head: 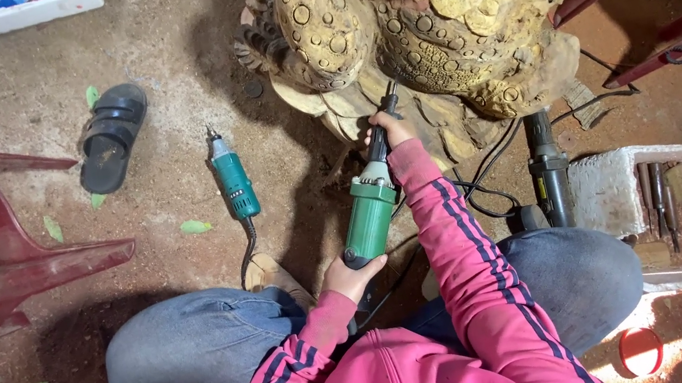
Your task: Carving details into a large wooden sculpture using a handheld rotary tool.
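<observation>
From the head view, the green die grinder (370, 210) sits between the person's knees, its nose pointing up at the lower edge of the carved wooden sculpture (424, 27) that stands on the dirt floor (156, 93). The bit seems to meet the wood just under the bumpy carved mass, though shadow makes the contact hard to confirm.

To work this well, I judge the tool wants both hands firm, the tip fed lightly along the carved groove, and the cord (489, 184) kept clear of the bit.

The left hand (354, 275) is clenched round the rear of the grinder body, wrist low near the lap. The right hand (391, 128) reaches forward, arm nearly straight in its pink sleeve, its grip closed on the black neck close to the bit.

A second, smaller green grinder (234, 182) lies on the floor left of the sculpture, near a black sandal (112, 136). A dark power tool (548, 169) rests beside a white foam box (612, 190) of chisels at the right.
</observation>
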